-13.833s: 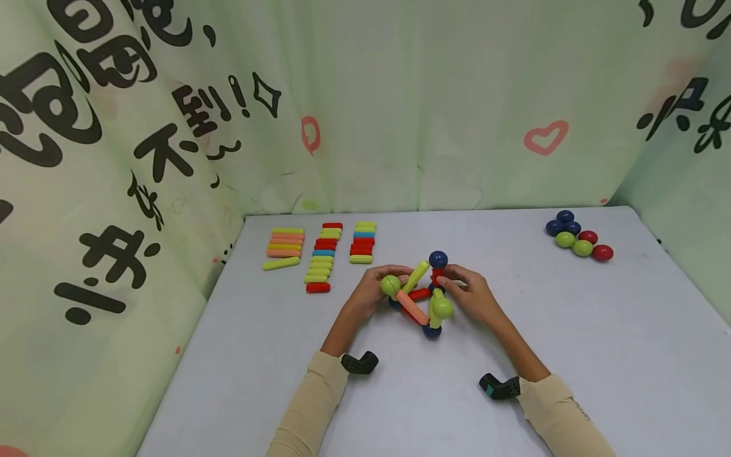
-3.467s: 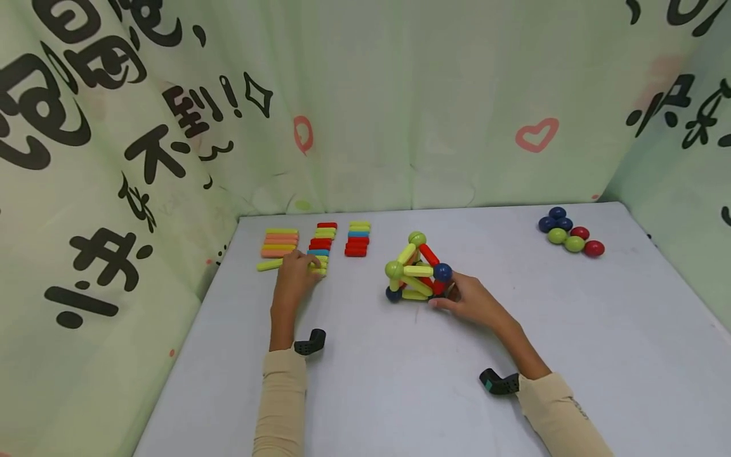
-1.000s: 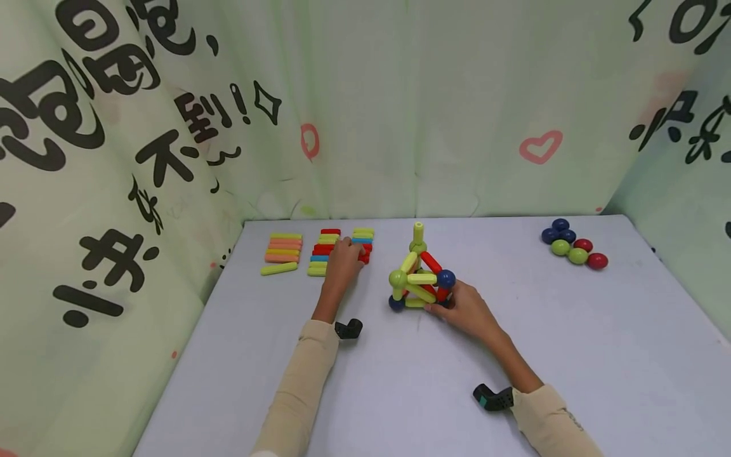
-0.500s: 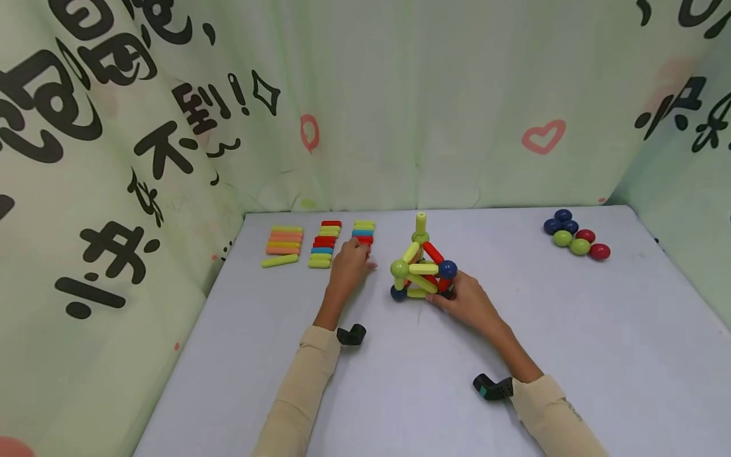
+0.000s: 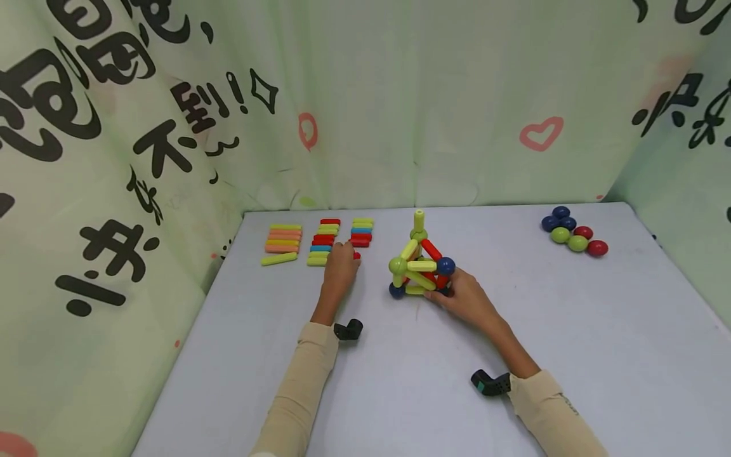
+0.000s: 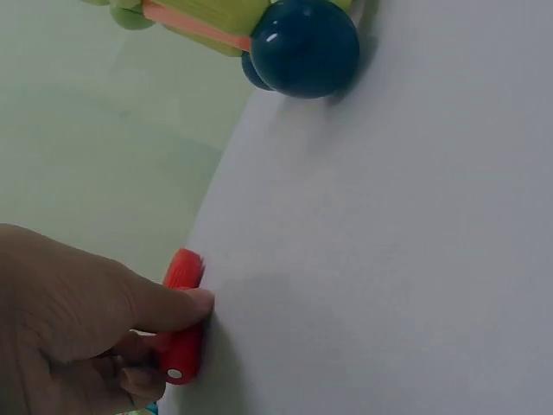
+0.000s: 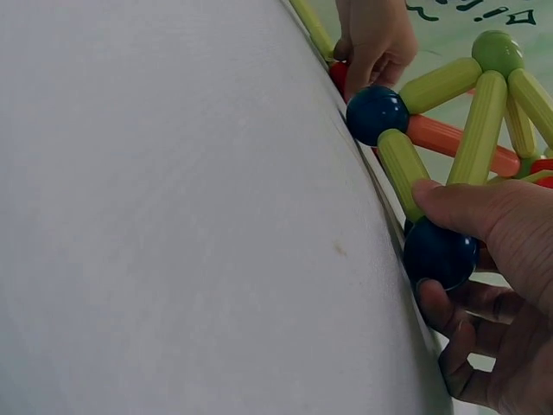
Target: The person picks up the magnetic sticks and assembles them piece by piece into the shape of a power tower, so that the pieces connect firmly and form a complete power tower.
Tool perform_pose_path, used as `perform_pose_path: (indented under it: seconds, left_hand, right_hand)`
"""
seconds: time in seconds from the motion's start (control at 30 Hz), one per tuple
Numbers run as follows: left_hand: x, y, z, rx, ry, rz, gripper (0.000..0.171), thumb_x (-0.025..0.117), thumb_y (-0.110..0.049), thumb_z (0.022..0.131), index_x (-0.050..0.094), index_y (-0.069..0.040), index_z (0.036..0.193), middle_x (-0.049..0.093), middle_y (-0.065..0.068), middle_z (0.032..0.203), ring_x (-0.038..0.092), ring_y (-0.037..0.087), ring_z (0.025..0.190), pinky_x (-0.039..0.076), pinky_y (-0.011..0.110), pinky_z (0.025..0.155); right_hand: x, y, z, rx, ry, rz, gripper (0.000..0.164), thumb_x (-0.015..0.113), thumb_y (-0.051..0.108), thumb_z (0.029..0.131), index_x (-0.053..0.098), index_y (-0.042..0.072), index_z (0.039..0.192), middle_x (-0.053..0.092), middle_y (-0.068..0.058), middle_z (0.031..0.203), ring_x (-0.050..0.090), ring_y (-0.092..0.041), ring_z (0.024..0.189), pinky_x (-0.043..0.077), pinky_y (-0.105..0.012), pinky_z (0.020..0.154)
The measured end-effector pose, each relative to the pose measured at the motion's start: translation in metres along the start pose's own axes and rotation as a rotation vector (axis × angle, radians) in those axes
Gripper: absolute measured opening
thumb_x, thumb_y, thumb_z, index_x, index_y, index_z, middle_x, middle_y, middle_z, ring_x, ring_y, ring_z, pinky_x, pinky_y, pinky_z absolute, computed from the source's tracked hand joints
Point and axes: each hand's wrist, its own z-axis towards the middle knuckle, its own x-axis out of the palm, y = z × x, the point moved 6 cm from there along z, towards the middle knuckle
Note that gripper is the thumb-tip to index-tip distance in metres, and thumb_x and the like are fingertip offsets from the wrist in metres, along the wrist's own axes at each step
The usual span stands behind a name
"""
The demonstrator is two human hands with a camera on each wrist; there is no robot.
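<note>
My left hand (image 5: 341, 263) pinches a red magnetic stick (image 6: 183, 270) between thumb and fingers, low over the table beside the stick rows; a white dot marks the stick's end. At the table's middle stands a magnetic ball-and-stick structure (image 5: 421, 266) of yellow-green, red and orange sticks joined by blue and green balls. One yellow-green stick (image 5: 419, 219) points straight up from its top green ball (image 5: 419, 235). My right hand (image 5: 469, 303) grips the structure's lower right corner, the thumb on a yellow-green stick and the fingers around a dark blue ball (image 7: 441, 252).
Left of the structure lie three rows of sticks: a yellow and orange row (image 5: 283, 240), a mixed row (image 5: 323, 240) and a shorter row (image 5: 362, 231). Several loose blue, green and red balls (image 5: 577, 243) sit at the back right. A printed curtain (image 5: 365, 114) hangs behind the white table (image 5: 422, 381).
Earlier both hands held the structure; it has since been turned and gained an upright stick on top. Lately my left hand drew a red stick toward me from the right-hand row.
</note>
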Motion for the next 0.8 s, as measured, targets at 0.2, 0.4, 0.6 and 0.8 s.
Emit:
perform_pose_path:
  seconds: [0.2, 0.4, 0.6, 0.8]
  left_hand:
    - [-0.002, -0.006, -0.008, 0.060, 0.148, -0.314, 0.027, 0.068, -0.023, 0.092, 0.068, -0.002, 0.110, 0.067, 0.010, 0.100, 0.059, 0.019, 0.087, 0.054, 0.026, 0.073]
    - [-0.037, -0.035, -0.029, 0.288, 0.032, -0.722, 0.035, 0.066, -0.030, 0.094, 0.063, -0.006, 0.119, 0.068, 0.010, 0.107, 0.065, 0.020, 0.084, 0.054, 0.023, 0.071]
    - [-0.062, -0.064, -0.052, 0.520, -0.042, -0.799, 0.028, 0.070, -0.022, 0.091, 0.065, -0.007, 0.114, 0.068, 0.009, 0.102, 0.065, 0.018, 0.086, 0.054, 0.026, 0.075]
    - [-0.055, -0.070, -0.056, 0.545, -0.045, -0.703, 0.026, 0.072, -0.022, 0.090, 0.067, -0.009, 0.112, 0.069, 0.006, 0.101, 0.063, 0.016, 0.085, 0.051, 0.020, 0.071]
  right_hand:
    - [0.000, 0.000, 0.001, -0.009, -0.004, 0.005, 0.052, 0.078, 0.024, 0.083, 0.055, -0.001, 0.123, 0.066, -0.015, 0.101, 0.052, -0.019, 0.074, 0.045, -0.027, 0.064]
    - [0.000, -0.001, 0.001, -0.005, -0.007, -0.001, 0.053, 0.078, 0.025, 0.083, 0.056, -0.001, 0.123, 0.067, -0.015, 0.100, 0.052, -0.018, 0.074, 0.044, -0.026, 0.063]
    - [-0.001, 0.002, 0.000, -0.006, -0.010, 0.002, 0.055, 0.078, 0.025, 0.083, 0.055, -0.002, 0.125, 0.065, -0.014, 0.095, 0.049, -0.018, 0.071, 0.042, -0.026, 0.060]
    - [0.000, 0.000, 0.000, -0.012, -0.010, 0.003, 0.056, 0.078, 0.025, 0.083, 0.054, -0.001, 0.127, 0.067, -0.014, 0.099, 0.049, -0.017, 0.071, 0.042, -0.026, 0.060]
